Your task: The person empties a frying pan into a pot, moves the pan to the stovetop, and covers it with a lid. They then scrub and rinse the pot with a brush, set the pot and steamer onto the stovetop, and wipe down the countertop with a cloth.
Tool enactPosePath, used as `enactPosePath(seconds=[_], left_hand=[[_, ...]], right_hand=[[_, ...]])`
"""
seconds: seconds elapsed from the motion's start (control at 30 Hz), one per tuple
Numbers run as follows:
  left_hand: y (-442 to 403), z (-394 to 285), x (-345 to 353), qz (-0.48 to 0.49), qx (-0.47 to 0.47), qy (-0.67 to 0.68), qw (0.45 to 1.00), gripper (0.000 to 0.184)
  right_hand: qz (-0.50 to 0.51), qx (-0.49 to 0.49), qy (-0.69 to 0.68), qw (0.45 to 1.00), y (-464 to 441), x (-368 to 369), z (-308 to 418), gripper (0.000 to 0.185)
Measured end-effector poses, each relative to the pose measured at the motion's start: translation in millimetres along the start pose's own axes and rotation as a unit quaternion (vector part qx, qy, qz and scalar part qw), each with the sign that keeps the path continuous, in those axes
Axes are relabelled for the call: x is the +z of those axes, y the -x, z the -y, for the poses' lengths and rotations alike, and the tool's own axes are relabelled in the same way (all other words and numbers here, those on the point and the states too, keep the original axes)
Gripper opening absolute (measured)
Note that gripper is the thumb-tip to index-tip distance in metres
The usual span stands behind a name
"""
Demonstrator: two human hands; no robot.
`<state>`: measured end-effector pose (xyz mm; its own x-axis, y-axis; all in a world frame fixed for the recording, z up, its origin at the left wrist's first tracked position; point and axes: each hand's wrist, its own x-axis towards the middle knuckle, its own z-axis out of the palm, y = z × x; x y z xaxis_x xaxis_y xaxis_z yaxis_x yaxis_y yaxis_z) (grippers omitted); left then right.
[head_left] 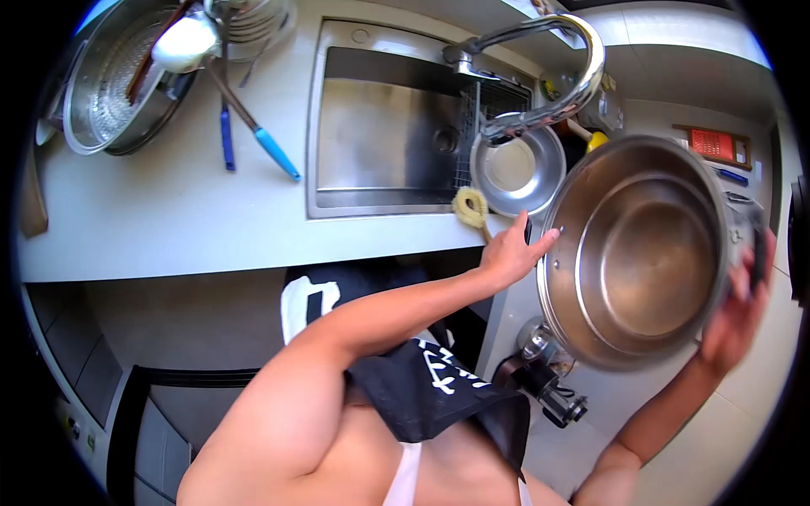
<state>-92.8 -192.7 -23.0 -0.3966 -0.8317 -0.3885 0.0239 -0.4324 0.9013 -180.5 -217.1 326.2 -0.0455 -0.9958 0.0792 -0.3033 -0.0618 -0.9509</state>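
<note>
A large steel pot (650,261) is tilted with its open mouth toward me, at the right of the sink. My left hand (515,251) is at its left rim, thumb against the rim and fingers around the handle there. On the far side, my right hand (744,308) grips the dark right handle; its fingers are slightly blurred. Just left of the pot, a small metal bowl (527,173) sits at the sink's right edge under the curved faucet (582,76). A yellowish scrub brush (470,207) lies at the sink's front right corner, close to my left hand.
The steel sink (380,139) is set in the white counter (169,228). A large pan (110,93) with utensils stands at the far left, near a blue-handled utensil (277,154). A black and silver appliance (544,388) stands below the pot. A red item (711,143) lies at the back right.
</note>
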Motion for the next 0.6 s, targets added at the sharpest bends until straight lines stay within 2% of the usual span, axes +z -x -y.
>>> enactPosePath(seconds=[0.03,0.07,0.1,0.17,0.23,0.3,0.37,0.4,0.47,0.53,0.6], left_hand=[[3.2,11.0,2.6,0.043,-0.067,-0.02,0.997,0.093],[11.6,17.4,-4.8,0.126,-0.134,-0.013,0.983,0.092],[12.7,22.4,-16.9,0.199,-0.197,-0.006,0.96,0.091],[27.3,59.6,-12.8,0.106,-0.084,-0.088,0.987,0.088],[32.7,44.9,-32.6,0.13,-0.079,-0.09,0.984,0.087],[37.9,27.8,-45.1,0.13,-0.058,-0.12,0.982,0.087],[41.2,28.4,-45.4,0.056,0.02,-0.141,0.988,0.071],[46.0,25.5,-51.3,0.044,0.028,-0.144,0.988,0.071],[72.8,1.2,-74.8,0.111,-0.04,-0.002,0.993,0.054],[96.3,5.4,-84.2,0.073,-0.009,0.007,0.997,0.048],[115.9,6.2,-96.0,0.023,-0.001,0.013,1.0,0.041]], right_hand=[[-0.026,0.092,0.005,0.995,-16.9,13.3,-13.3,0.058],[-0.079,0.147,0.03,0.986,-31.4,9.9,-34.5,0.055],[-0.08,0.17,0.067,0.98,-28.9,-39.5,-56.8,0.056],[-0.189,0.156,0.019,0.969,9.9,-5.0,-54.2,0.056],[-0.098,0.135,0.001,0.986,45.8,-20.3,-43.3,0.057],[-0.109,0.087,-0.036,0.99,71.3,-21.1,-31.4,0.057],[-0.122,0.058,-0.042,0.99,92.0,-34.7,-24.9,0.055],[-0.125,0.048,-0.04,0.99,102.5,-41.9,-19.6,0.055],[-0.113,0.03,-0.059,0.991,118.1,-51.3,-15.9,0.056],[-0.135,0.01,-0.08,0.987,130.0,-45.7,-17.3,0.055],[-0.091,0.008,-0.109,0.99,132.3,-41.6,-20.9,0.057]])
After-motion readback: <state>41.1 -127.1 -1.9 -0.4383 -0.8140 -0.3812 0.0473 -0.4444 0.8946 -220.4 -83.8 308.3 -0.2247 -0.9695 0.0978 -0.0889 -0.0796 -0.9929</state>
